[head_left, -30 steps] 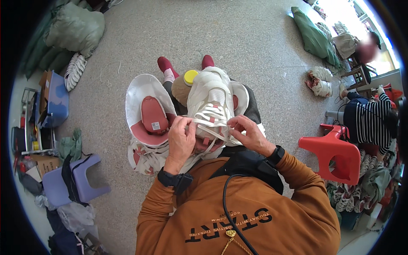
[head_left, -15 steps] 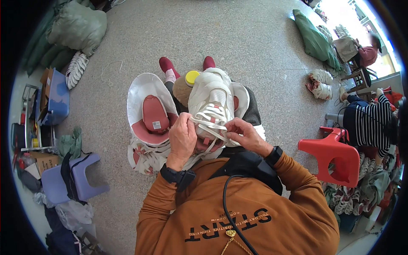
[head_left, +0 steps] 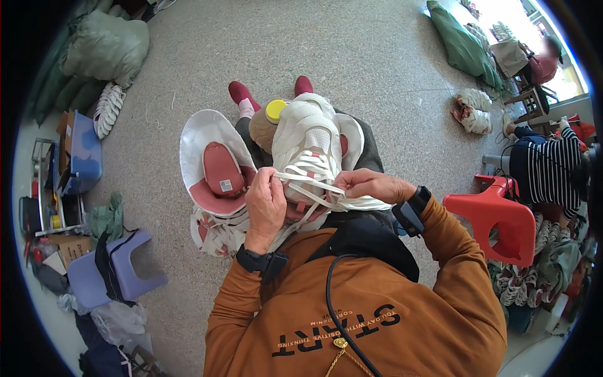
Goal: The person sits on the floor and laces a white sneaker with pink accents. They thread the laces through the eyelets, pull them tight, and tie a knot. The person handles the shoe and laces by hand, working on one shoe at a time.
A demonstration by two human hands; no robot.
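White shoe uppers with pink linings lie on my lap, the top one (head_left: 306,119) with its toe pointing away from me. A flat white shoelace (head_left: 311,180) crosses its throat in several rows. My left hand (head_left: 266,204) pinches a stretch of the lace at the upper's left side. On the other side my right hand (head_left: 372,186) has thumb and forefinger closed on the lace near the eyelets; the exact spot is partly covered by the fingers. More unfinished uppers (head_left: 217,226) rest by my left thigh, beside a white-lined piece (head_left: 193,141) holding a pink insole (head_left: 220,168).
A yellow-lidded jar (head_left: 274,111) stands between my legs. A purple stool (head_left: 94,276) and blue bin (head_left: 85,151) are at left, a red stool (head_left: 496,220) at right. Two people sit at far right near green sacks (head_left: 461,50) and bundled uppers (head_left: 474,110).
My right hand has turned and its wrist has risen outward, fingers still at the lace. My left hand has shifted slightly left, keeping its pinch. The view has moved a little.
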